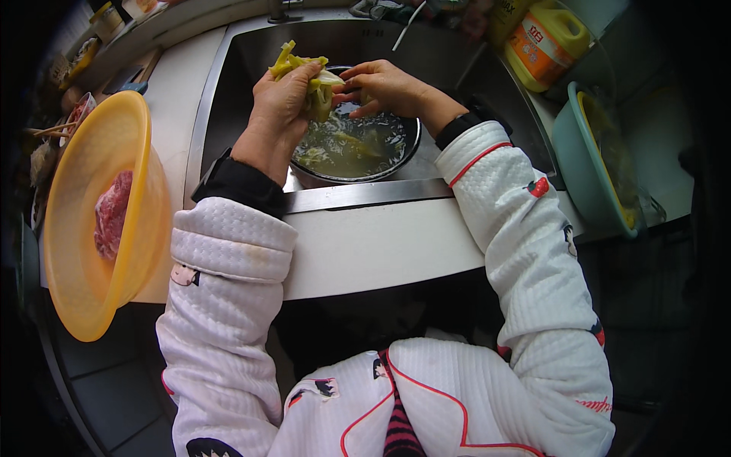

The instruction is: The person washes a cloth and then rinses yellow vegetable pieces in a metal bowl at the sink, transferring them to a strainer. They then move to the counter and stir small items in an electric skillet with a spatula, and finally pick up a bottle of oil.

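A clump of wet, yellow-green leafy vegetable is gripped in my left hand, above the left side of a round metal basin. My right hand is just right of the clump, over the basin's far right part, with its fingers apart and slightly curled; whether the fingertips touch the leaves is hard to tell. Cloudy water with loose pieces of the same vegetable fills much of the basin, its surface rippled. The basin stands inside a stainless steel sink.
On the left counter, an orange plastic basin holds raw meat. Right of the sink are a yellow detergent jug and a teal plastic basin. A faucet stands at the sink's back edge, with a cloth to its right.
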The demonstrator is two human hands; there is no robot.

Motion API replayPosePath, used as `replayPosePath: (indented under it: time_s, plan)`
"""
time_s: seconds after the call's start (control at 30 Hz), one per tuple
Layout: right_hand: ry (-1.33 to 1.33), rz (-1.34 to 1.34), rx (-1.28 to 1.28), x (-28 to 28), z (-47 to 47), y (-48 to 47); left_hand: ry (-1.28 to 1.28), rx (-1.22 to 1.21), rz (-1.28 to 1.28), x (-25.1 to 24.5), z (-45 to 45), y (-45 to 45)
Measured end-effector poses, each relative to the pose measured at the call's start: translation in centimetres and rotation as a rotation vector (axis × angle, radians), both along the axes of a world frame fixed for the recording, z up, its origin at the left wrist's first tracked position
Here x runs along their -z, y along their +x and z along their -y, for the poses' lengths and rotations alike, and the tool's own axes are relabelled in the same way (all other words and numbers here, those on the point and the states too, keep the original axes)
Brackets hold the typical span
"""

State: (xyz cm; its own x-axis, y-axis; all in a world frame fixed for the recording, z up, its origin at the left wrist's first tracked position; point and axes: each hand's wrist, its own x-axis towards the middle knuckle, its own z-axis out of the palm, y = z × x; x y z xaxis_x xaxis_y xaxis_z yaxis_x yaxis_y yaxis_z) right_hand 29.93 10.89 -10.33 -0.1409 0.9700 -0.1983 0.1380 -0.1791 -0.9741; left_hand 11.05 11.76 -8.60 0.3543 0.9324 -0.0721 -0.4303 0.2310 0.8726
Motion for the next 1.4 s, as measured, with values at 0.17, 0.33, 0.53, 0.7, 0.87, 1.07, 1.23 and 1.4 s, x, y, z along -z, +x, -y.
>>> replayPosePath:
  time_s: [0.17, 0.33, 0.53, 0.7, 0.87, 1.07, 1.23, 1.4]
  plan:
    - [0.221, 0.958, -0.275, 3.0, -2.7, -1.0, 0.019, -0.026, 0.054, 0.5, -0.3, 0.2]
    - [0.131, 0.805, -0.448, 7.1, -3.4, -3.9, 0.007, -0.014, 0.052, 0.2, 0.0, 0.0]
    - [0.149, 1.115, -0.6, 9.7, -2.0, -6.4, 0.004, -0.024, 0.046, -0.1, 0.6, 0.1]
    - [0.072, 1.0, -0.899, 8.5, -1.0, -6.7, 0.022, 0.013, 0.034, 0.0, 0.3, 0.0]
    - [-0.299, 0.893, -0.916, 6.3, 0.9, -6.0, 0.03, -0.004, 0.02, 0.2, 0.4, 0.2]
    - [-0.216, 0.879, -0.861, 2.8, 2.4, -4.1, -0.055, -0.015, 0.055, -0.1, 0.4, 0.5]
    - [-0.116, 0.521, -0.261, -0.5, 3.5, -0.8, -0.075, -0.069, 0.024, -0.3, 0.5, 0.6]
    - [0.037, -0.12, 0.065, -2.1, 4.2, 0.4, -0.111, -0.017, -0.016, -0.3, 0.4, 0.7]
